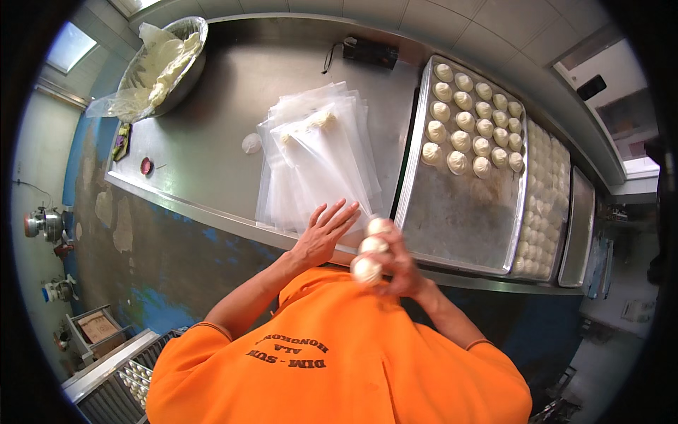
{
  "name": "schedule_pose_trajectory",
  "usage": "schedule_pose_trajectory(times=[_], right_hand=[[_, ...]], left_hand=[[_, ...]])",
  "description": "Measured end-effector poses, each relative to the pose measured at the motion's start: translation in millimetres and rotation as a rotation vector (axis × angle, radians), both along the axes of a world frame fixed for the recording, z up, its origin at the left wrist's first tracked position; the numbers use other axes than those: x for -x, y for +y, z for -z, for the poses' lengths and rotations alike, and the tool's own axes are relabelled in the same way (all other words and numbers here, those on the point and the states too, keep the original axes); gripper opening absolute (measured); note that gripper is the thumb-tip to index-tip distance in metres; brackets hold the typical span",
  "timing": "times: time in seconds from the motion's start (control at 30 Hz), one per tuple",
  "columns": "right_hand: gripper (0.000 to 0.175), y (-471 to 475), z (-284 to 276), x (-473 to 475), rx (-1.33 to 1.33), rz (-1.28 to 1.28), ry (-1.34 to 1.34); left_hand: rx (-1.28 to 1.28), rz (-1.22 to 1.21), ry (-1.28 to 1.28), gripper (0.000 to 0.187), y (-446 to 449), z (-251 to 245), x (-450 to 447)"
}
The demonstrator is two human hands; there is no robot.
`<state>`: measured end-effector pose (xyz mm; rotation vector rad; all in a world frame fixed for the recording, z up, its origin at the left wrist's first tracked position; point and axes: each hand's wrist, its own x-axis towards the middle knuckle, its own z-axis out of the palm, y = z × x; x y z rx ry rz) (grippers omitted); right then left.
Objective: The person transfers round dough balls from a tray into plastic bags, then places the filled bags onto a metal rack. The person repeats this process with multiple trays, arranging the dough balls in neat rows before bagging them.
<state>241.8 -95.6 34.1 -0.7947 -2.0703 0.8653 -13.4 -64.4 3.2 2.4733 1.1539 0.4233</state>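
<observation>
Three pleated white buns [374, 245] are gathered in a row in my right hand [401, 262], beside the near right corner of the bag stack. That hand is slightly blurred. My left hand [326, 233] lies palm down, fingers apart, over the near edge of a loose pile of clear plastic bags [339, 183], gripping nothing. At the far end of the top bag, pale dough-like pieces [320, 121] show; whether they lie inside or on it I cannot tell. To the right, a metal tray [455, 222] carries rows of pleated buns [461, 140] on its far half.
A plastic-lined metal bowl [198, 58] holding a pale mass stands at the far left of the steel table [222, 116]. A small reddish dish [146, 166] sits near the left edge. A black box [371, 53] lies at the back. More trays of covered buns [545, 201] stand right.
</observation>
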Motion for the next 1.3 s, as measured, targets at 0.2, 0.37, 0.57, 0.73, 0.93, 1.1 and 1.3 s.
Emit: schedule_pose_trajectory(times=[0.2, 0.37, 0.57, 0.73, 0.93, 1.1, 1.3], right_hand=[[0.059, 49, 50, 74, -0.089, -0.199, -0.261], [0.062, 102, 112, 152, -0.239, 0.366, -0.46], [0.069, 171, 135, 214, -0.111, 0.639, -0.329], [0.077, 146, 115, 200, -0.027, 0.517, -0.431], [0.036, 36, 50, 90, 0.534, 0.127, -0.379], [0.02, 83, 7, -72, 0.064, 0.728, -0.31], [0.065, 176, 36, -202, -0.035, 0.817, -0.65]], left_hand=[[0.189, 0.28, -0.013, 0.081, 11, 9, 46], [-0.019, 0.31, 0.059, 0.08, 2, 17, 36], [0.054, 0.289, -0.154, 0.079, -8, 19, 43], [-0.011, 0.214, -0.001, 0.075, 1, 22, 57], [-0.038, 0.164, -0.088, 0.076, 5, 49, 49], [-0.092, 0.099, 0.066, 0.076, 1, 55, 23], [-0.025, 0.013, 0.106, 0.083, -8, 46, -12]])
